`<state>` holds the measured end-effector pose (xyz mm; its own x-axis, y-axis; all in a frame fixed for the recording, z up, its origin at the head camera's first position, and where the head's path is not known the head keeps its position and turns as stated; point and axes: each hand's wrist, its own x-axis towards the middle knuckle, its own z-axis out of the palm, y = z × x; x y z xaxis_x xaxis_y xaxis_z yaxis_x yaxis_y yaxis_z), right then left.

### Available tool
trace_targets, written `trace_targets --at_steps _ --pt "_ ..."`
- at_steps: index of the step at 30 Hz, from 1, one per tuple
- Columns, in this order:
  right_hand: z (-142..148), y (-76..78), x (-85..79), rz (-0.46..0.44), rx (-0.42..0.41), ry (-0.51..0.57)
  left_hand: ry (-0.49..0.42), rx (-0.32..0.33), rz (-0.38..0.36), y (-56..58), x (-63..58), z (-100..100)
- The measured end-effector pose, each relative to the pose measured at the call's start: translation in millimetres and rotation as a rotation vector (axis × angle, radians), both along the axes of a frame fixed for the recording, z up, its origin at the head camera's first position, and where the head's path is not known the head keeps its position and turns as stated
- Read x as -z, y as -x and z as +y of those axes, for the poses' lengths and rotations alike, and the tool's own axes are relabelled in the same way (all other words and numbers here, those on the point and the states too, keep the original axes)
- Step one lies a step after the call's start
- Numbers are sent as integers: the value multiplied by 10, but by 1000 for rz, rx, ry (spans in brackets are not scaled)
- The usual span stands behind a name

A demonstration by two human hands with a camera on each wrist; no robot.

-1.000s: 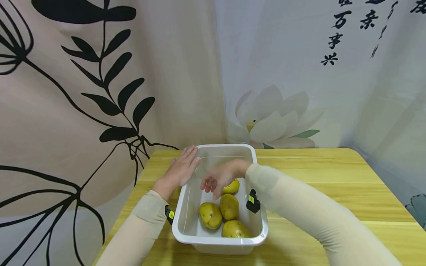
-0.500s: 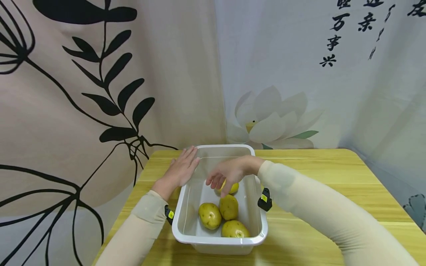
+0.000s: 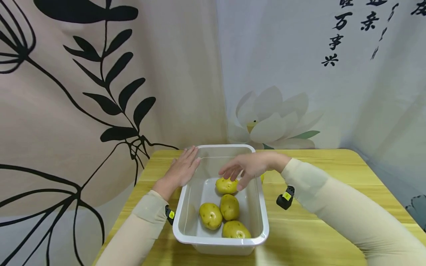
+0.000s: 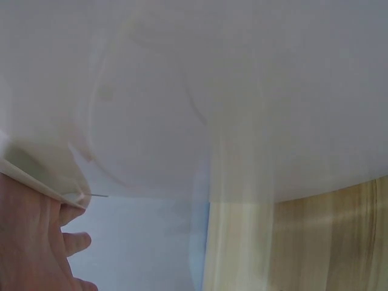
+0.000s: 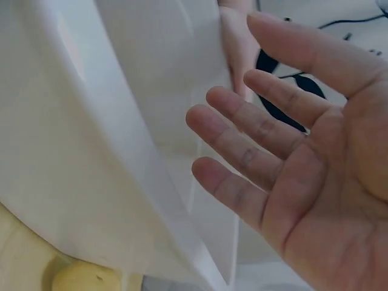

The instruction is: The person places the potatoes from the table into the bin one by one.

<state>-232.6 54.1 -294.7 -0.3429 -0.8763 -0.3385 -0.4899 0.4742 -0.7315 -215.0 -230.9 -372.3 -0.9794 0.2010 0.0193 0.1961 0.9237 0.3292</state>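
Observation:
A white plastic bin (image 3: 220,241) stands on the wooden table with several yellow potatoes (image 3: 229,207) on its floor. My left hand (image 3: 179,168) rests on the bin's left rim with its fingers extended; the left wrist view shows part of this hand (image 4: 30,233) at the edge of the bin. Over the bin's right rim hovers my right hand (image 3: 249,165), its fingers loosely spread and holding nothing, as the bare palm (image 5: 303,182) confirms in the right wrist view. Outside the bin, on the right, a potato (image 3: 262,178) lies on the table, mostly hidden by that hand and the rim.
The wooden table (image 3: 319,221) extends to the right of the bin. Behind it hangs a printed curtain (image 3: 186,74) with dark plants, a lotus and writing. Each wrist carries a small black camera (image 3: 285,198).
My right hand has moved rightward from over the bin's middle to its right rim, uncovering the farthest potato inside. A potato outside now shows. The left hand stays put.

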Motion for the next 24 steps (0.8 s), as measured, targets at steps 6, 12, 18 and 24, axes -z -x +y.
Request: trace_targets --at_steps 6,12,18,24 --pt "281 25 -102 20 33 59 10 4 -1 8 -14 5" --pt "568 61 -163 19 66 137 21 6 -1 3 -38 18" --pt "818 111 -164 2 100 198 17 4 1 -1 -42 23" --pt "1042 164 -114 30 151 227 13 1 -9 -4 -36 17"
